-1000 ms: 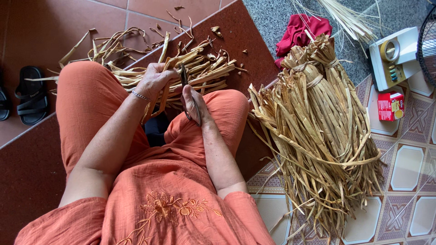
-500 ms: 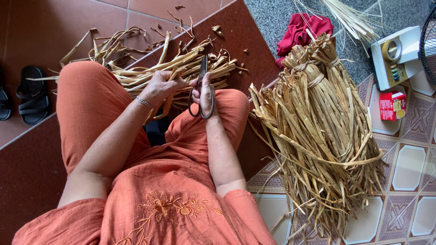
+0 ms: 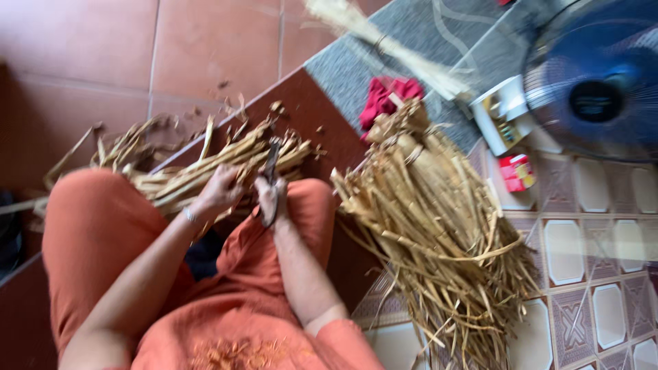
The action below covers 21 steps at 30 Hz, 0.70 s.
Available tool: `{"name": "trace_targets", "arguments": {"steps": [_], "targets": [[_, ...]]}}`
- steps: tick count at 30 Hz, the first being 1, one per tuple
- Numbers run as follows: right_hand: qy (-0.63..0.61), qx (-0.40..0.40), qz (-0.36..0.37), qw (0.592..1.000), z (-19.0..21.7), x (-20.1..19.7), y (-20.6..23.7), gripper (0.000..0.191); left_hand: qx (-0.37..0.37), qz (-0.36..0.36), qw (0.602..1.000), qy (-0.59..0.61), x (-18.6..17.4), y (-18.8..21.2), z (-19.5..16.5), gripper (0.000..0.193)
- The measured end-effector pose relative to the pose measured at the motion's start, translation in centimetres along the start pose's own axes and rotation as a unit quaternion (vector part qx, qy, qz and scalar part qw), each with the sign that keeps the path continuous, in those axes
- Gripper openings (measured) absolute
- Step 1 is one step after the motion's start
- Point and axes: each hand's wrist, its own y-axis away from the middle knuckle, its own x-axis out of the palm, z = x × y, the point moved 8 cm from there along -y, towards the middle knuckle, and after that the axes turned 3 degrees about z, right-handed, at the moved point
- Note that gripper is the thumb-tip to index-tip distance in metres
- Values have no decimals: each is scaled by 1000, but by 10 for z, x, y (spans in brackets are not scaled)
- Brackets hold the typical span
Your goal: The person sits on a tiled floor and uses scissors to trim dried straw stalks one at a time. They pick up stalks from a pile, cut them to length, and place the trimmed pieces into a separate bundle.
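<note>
The left hand (image 3: 221, 192) is closed around a sheaf of dried, straw-coloured leaf strips (image 3: 205, 171) that lies across the lap, its ends reaching out past the knuckles over the red-brown tiled step (image 3: 308, 113). Just beside it, the right hand (image 3: 272, 195) grips a pair of scissors (image 3: 271, 179); its fingers are through the dark handles and the blades point away from the body, up into the strips. The picture is blurred by motion, so whether the blades are parted or closed on a strip cannot be told. A thin bracelet (image 3: 187, 216) sits at the left wrist. Both forearms rest over orange trousers (image 3: 89, 226). Well off to the right of the right hand lies a big tied bundle of the same dried strips (image 3: 432, 226) on the patterned floor, a red cloth (image 3: 385, 96) beyond its far end. Farther right again stand a blue fan (image 3: 596, 75) and a small red box (image 3: 517, 171).
</note>
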Motion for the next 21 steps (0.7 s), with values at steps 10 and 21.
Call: {"name": "trace_targets", "arguments": {"steps": [10, 21], "targets": [[95, -89, 101, 986, 34, 29, 34, 29, -162, 75, 949, -261, -3, 9, -8, 26], [-28, -77, 1, 997, 57, -7, 40, 20, -90, 73, 992, -44, 0, 28, -32, 34]]}}
